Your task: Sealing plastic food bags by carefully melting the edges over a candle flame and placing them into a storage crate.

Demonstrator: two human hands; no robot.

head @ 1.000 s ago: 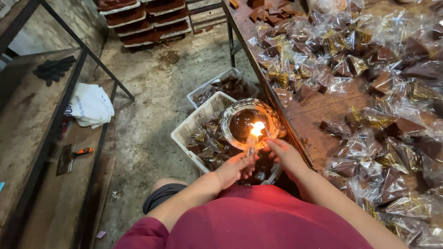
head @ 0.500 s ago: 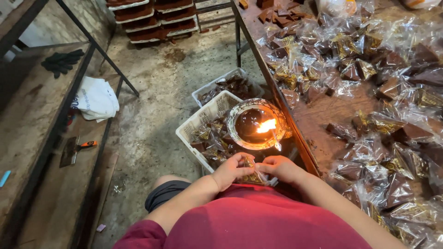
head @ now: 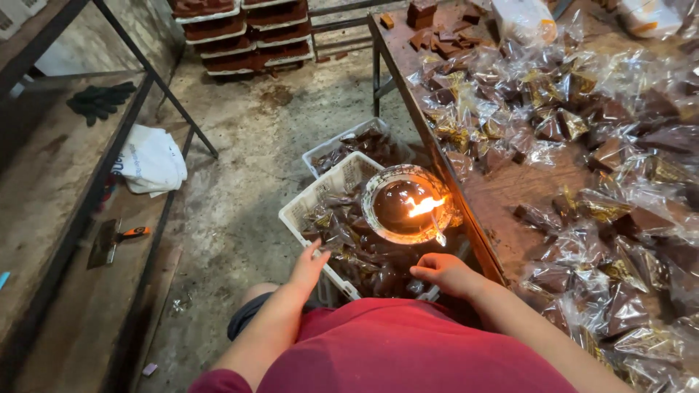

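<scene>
L hand [head: 309, 263], lower centre, fingers spread flat, reaches over the near rim of the white crate [head: 318, 195] onto the wrapped brown pieces [head: 357, 247] in it; holds nothing. R hand [head: 445, 271] loosely curled just below the flame bowl [head: 402, 205], prob. pinching a clear wrapper edge, can't tell for sure. Bowl sits centre frame over the crate, wick lit. Step looks like sealing/sorting wrapped pieces w/ the flame; next move prob. needs a steady grip clear of the fire. Right half: wooden table [head: 510, 189] heaped w/ wrapped pieces. Second crate [head: 342, 142] behind. Bare concrete floor, metal shelf upper left w/ dark gloves [head: 102, 100], white cloth [head: 149, 161], scraper [head: 116, 239].
</scene>
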